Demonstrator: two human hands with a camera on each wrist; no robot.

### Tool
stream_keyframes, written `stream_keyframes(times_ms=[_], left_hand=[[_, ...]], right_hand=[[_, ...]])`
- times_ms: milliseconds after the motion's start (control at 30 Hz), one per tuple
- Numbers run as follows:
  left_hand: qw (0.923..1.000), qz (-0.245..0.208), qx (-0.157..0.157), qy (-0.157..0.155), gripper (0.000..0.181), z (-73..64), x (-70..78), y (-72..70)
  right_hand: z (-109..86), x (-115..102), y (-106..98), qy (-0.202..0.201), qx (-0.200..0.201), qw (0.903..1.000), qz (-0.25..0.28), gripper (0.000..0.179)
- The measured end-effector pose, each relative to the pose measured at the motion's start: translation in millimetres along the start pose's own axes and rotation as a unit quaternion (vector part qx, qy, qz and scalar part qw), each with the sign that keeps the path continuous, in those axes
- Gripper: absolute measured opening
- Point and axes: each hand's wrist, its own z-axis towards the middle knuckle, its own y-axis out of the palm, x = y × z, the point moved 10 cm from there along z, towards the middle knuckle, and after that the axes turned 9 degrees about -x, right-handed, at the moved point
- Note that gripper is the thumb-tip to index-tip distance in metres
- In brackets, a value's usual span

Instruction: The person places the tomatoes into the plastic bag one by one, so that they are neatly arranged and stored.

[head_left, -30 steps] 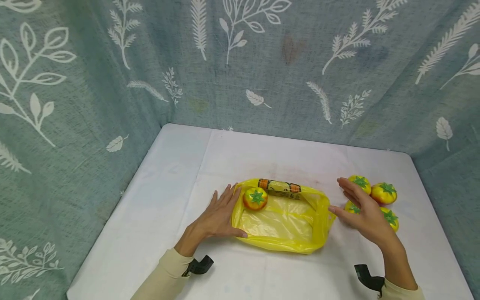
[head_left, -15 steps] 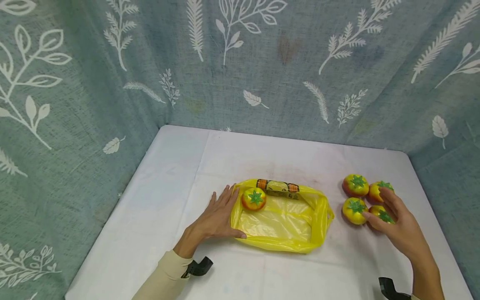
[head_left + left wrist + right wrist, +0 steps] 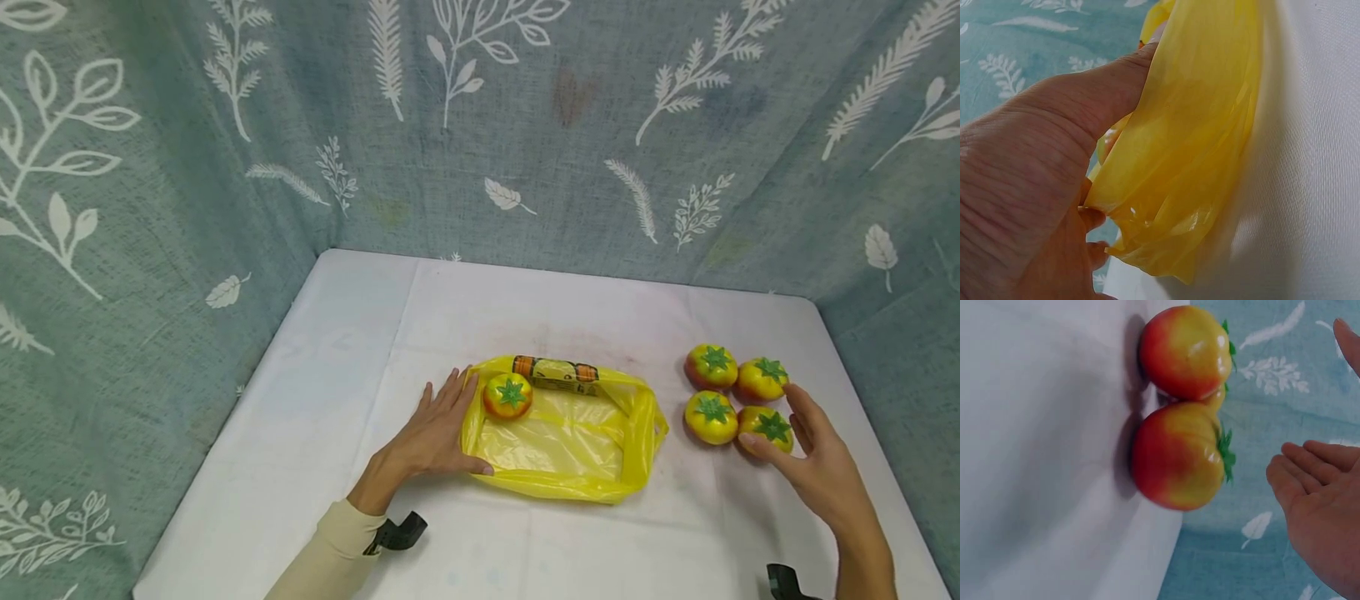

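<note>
A yellow plastic bag (image 3: 555,492) lies spread with its mouth facing up, and one red-yellow tomato (image 3: 507,396) with a green star-shaped top sits inside at its left end. My left hand (image 3: 431,442) rests along the bag's left rim, fingers spread and fairly straight. Its thumb reaches over the front rim; in the left wrist view the thumb tip goes behind the yellow film (image 3: 1191,125). To the right, my right hand (image 3: 821,467) hovers with parted fingers around the front right tomato (image 3: 767,428). The right wrist view shows a gap between the fingers and the tomatoes (image 3: 1175,459).
Beside that tomato are three more, at the front left (image 3: 711,418), back left (image 3: 710,367) and back right (image 3: 762,380). A white-covered table (image 3: 600,550) carries everything. A blue-green leaf-patterned curtain (image 3: 420,192) hangs behind and beside it.
My right hand has moved right, from beside the bag's right end to the front right tomato, uncovering the other tomatoes. My left hand and the bag have stayed in place.
</note>
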Motion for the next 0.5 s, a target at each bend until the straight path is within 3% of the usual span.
stream_keyframes(times_ms=[233, 500], left_hand=[[1.0, -0.002, 0.0, 0.002, 0.139, 0.6, 0.5, -0.7], [1.0, -0.004, -0.002, 0.001, 0.139, 0.3, 0.5, 0.7]], right_hand=[[-2.0, 18.7, -6.7, 0.036, 0.019, 0.9992, -0.005, 0.103], [-0.9, 39.5, -1.6, 0.05, 0.004, 0.9983, 0.03, 0.11]])
